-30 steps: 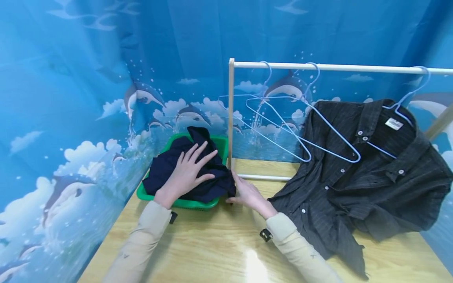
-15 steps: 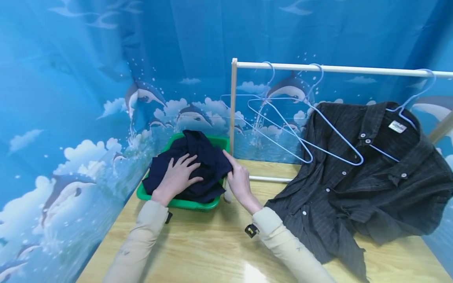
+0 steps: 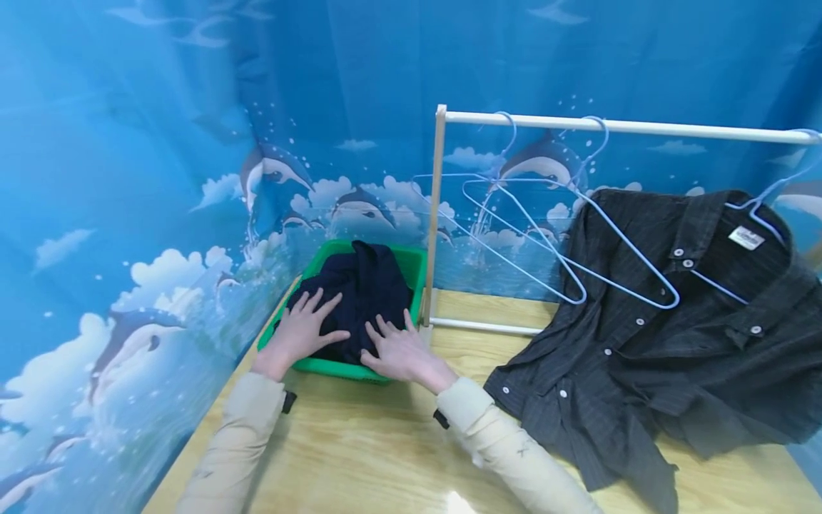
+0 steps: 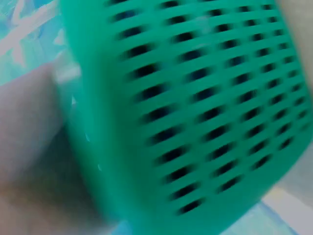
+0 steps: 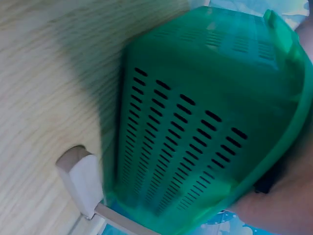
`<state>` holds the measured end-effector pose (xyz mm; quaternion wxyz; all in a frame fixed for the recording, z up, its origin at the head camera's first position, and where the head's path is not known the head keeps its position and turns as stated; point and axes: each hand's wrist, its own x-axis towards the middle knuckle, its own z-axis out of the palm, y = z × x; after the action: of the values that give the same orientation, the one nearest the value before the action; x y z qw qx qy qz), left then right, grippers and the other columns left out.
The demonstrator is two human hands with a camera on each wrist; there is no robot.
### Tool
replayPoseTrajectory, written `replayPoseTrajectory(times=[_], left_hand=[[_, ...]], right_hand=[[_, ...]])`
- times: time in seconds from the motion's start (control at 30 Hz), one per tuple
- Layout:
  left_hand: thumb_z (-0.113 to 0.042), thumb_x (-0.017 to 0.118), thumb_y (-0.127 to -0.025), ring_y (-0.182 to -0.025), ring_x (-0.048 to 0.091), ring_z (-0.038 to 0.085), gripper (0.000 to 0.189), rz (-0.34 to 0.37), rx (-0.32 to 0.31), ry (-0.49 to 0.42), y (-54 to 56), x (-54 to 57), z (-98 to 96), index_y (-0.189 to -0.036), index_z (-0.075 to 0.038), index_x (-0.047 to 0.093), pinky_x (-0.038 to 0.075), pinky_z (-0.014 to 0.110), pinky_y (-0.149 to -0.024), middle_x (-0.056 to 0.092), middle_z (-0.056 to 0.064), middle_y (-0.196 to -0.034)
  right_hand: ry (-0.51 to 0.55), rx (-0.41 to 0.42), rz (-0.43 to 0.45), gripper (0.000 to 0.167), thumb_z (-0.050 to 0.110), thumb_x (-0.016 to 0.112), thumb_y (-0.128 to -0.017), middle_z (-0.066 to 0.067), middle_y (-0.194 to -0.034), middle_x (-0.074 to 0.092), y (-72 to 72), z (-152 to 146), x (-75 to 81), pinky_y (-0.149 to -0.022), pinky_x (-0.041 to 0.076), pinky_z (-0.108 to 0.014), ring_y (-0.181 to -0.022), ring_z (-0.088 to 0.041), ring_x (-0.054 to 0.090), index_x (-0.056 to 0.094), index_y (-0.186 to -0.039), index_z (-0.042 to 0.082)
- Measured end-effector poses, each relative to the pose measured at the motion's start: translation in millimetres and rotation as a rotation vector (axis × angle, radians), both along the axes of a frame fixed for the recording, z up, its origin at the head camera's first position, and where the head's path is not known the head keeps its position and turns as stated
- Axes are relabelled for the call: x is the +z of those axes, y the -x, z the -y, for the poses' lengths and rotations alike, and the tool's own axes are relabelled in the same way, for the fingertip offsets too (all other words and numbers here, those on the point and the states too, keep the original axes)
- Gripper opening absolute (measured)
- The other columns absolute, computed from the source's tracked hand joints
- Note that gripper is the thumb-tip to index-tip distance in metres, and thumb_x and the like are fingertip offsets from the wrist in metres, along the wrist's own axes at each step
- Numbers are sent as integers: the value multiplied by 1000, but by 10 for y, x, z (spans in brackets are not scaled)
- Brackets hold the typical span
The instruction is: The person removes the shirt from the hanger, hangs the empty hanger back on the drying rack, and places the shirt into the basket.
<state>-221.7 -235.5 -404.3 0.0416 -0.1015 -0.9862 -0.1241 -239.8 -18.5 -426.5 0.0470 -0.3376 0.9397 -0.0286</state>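
Observation:
Dark navy cloth (image 3: 359, 293) lies bunched in a green slotted basket (image 3: 321, 368) on the table. On the cloth's left front part rests my left hand (image 3: 300, 334), fingers spread. My right hand (image 3: 403, 353) lies over the basket's front right rim, its fingertips on the cloth and its fingers spread. The left wrist view is filled by the slotted wall of the basket (image 4: 205, 103), slightly blurred. In the right wrist view, part of the right hand (image 5: 279, 205) shows beyond the rim of the basket (image 5: 171, 132); its fingertips are hidden there.
A rack with a white rail (image 3: 642, 128) and a wooden post (image 3: 437, 214) stands just right of the basket. From it hang two bare blue hangers (image 3: 539, 246) and a dark striped shirt (image 3: 642, 371) on another hanger, its hem on the wooden table (image 3: 359, 442).
My right hand has let go of the cloth's right edge and moved left over the basket. The cloth's right side now lies inside the rim. My left hand stays on the cloth.

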Motion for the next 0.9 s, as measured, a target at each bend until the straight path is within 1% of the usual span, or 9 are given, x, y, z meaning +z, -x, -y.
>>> replayPoseTrajectory(times=[0.07, 0.17, 0.27, 0.37, 0.5, 0.67, 0.73, 0.8, 0.9], left_hand=[[-50, 61, -99, -146, 22, 55, 76, 91, -13, 19, 9, -66, -10, -156, -6, 38, 21, 73, -113, 26, 32, -159], [-49, 58, -101, -146, 23, 54, 74, 145, -12, 15, 37, -127, -17, -154, -2, 40, 19, 71, -115, 27, 33, -158], [-47, 60, -100, -146, 23, 54, 73, 130, -10, -4, 46, -119, -12, -154, -2, 40, 19, 72, -114, 28, 33, -158], [-47, 62, -99, -145, 26, 54, 74, 70, -15, -12, 24, -74, 3, -155, -5, 40, 23, 73, -112, 31, 33, -157], [-43, 62, -100, -140, 38, 51, 66, -78, -2, -44, -39, 17, -7, -152, -6, 46, 31, 68, -111, 40, 33, -152], [-28, 64, -101, -129, 52, 45, 46, -372, 0, -107, -93, 151, -93, -139, -2, 59, 41, 61, -106, 57, 28, -138], [-23, 65, -101, -123, 57, 43, 39, -485, -15, -113, -87, 198, -163, -134, -2, 64, 45, 59, -102, 62, 25, -132], [-20, 68, -99, -117, 61, 40, 33, -575, -31, -109, -67, 237, -255, -128, -3, 68, 48, 56, -98, 66, 21, -126], [-18, 71, -97, -107, 66, 36, 25, -675, -51, -102, -45, 289, -420, -119, -5, 73, 52, 52, -91, 71, 16, -115]], right_hand=[[-31, 13, 7, 56, 46, 36, -109, -9, -161, 36, 9, 5, 9, -123, 10, -60, -145, -24, 42, 38, -158, 18], [-47, 34, 2, 50, 38, 40, -110, -9, -159, 40, 27, 16, 26, -122, 12, -60, -144, -24, 44, 43, -155, 18], [-27, 38, -14, 48, 34, 45, -109, -11, -156, 44, 21, 4, 48, -122, 15, -60, -143, -24, 46, 46, -154, 17], [20, 36, -51, 48, 33, 50, -108, -12, -153, 48, -26, -51, 75, -120, 20, -63, -139, -24, 50, 48, -153, 16], [130, 45, -108, 50, 33, 56, -106, -13, -149, 52, -144, -209, 133, -115, 25, -68, -132, -25, 58, 51, -150, 12], [364, 49, -137, 44, 29, 56, -106, -11, -146, 56, -232, -477, 203, -114, 28, -68, -129, -29, 59, 56, -145, 9], [473, 39, -181, 40, 26, 56, -106, -9, -141, 61, -226, -577, 204, -111, 35, -64, -125, -28, 62, 60, -142, 10], [575, 21, -251, 35, 25, 58, -105, -7, -133, 67, -203, -669, 181, -104, 45, -58, -117, -27, 67, 66, -136, 12], [688, -5, -383, 25, 23, 63, -102, -3, -116, 75, -162, -807, 133, -82, 57, -46, -98, -23, 73, 74, -123, 14]])
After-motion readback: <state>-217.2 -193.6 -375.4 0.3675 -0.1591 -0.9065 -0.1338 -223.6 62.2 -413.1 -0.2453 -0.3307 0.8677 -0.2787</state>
